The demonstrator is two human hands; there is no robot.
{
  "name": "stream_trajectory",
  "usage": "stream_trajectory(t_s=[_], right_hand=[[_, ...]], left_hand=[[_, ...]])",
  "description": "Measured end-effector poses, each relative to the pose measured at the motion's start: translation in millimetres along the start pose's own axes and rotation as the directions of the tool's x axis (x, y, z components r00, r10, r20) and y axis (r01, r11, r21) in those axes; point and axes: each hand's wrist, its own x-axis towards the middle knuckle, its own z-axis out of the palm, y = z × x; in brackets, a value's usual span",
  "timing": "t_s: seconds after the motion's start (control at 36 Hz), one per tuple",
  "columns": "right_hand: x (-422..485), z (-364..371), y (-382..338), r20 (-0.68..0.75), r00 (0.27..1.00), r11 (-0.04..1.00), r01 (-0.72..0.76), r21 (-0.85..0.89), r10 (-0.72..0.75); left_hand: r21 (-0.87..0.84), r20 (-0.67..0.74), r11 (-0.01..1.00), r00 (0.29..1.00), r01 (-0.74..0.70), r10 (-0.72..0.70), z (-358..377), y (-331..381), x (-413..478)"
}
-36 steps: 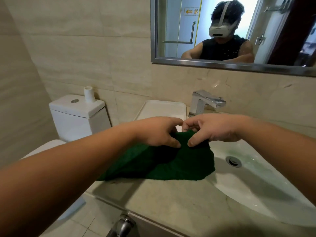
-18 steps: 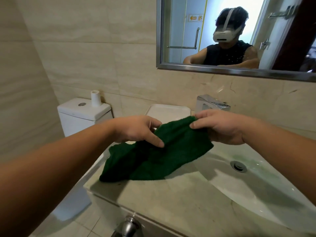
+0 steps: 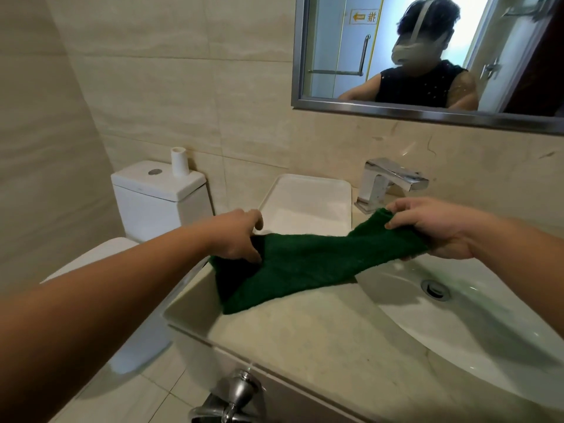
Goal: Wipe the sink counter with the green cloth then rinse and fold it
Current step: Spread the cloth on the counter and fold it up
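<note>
Left hand [image 3: 238, 236] at nine o'clock and right hand [image 3: 433, 227] at three o'clock, arms extended, are pinching opposite ends of the green cloth [image 3: 305, 264], holding it spread over the sink counter [image 3: 305, 340]

Both bare forearms reach forward, hands well apart. Left hand [image 3: 236, 236] is palm down, fingers curled, pinching one end of the green cloth [image 3: 308, 261]. Right hand [image 3: 436, 228] pinches the other end between thumb and fingers.
</note>
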Motion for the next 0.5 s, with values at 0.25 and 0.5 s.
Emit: stream_trajectory(t_s=[0.25, 0.5], right_hand=[[-5, 5, -12, 0.006, 0.999, 0.996, 0.055, -0.068, -0.054], [-23, 28, -42, 0.087, 0.996, 0.926, 0.067, -0.372, -0.037]], left_hand=[[0.334, 0.034, 0.88, 0.937, -0.338, 0.347, 15, 20, -38], [0.108, 0.278, 0.907, 0.888, -0.408, 0.367, 15, 4, -46]])
